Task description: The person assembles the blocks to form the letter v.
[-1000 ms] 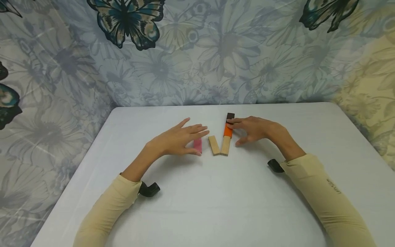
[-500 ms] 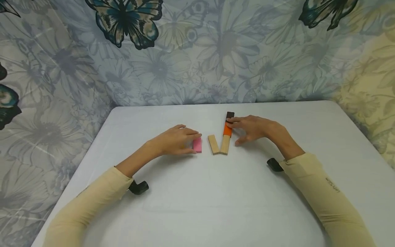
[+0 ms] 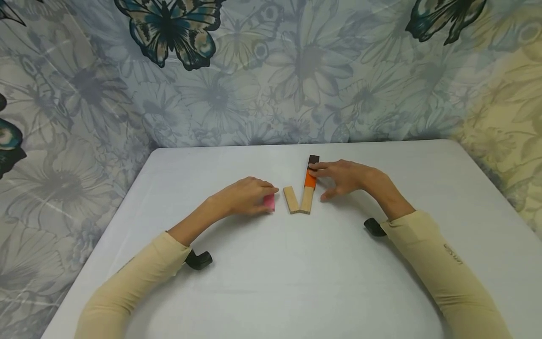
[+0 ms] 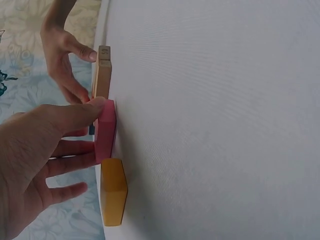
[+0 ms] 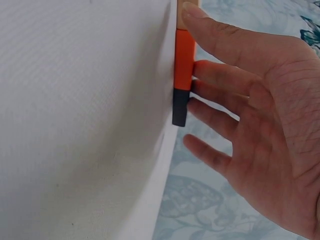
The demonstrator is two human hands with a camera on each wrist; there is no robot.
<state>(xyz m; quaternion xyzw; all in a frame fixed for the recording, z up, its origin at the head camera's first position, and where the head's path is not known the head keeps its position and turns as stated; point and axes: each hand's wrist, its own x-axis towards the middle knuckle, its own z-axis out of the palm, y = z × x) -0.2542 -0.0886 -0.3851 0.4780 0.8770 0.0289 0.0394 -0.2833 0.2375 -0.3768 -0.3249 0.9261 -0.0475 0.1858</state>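
My left hand (image 3: pixel 243 197) pinches a pink wooden block (image 4: pixel 105 132) between its thumb and fingers. A yellow block (image 4: pixel 114 192) lies beside the pink one in the left wrist view; the left hand hides it in the head view. To the right, two plain wooden blocks (image 3: pixel 291 199) meet at their near ends in a V. An orange block (image 5: pixel 184 60) and a dark block (image 5: pixel 180 107) continue the V's right arm away from me. The fingertips of my right hand (image 3: pixel 345 179) touch the orange and dark blocks, its fingers fairly straight and spread.
All the blocks lie on a white table (image 3: pixel 271 282), toward its far edge. Behind the table hangs a patterned cloth (image 3: pixel 262 94) with butterflies and flowers. A black piece (image 3: pixel 374 227) juts from each sleeve cuff.
My left hand has drawn back from its reach past the pink block, and its spread fingers have closed about that block. The right hand stays in place against the orange and dark blocks.
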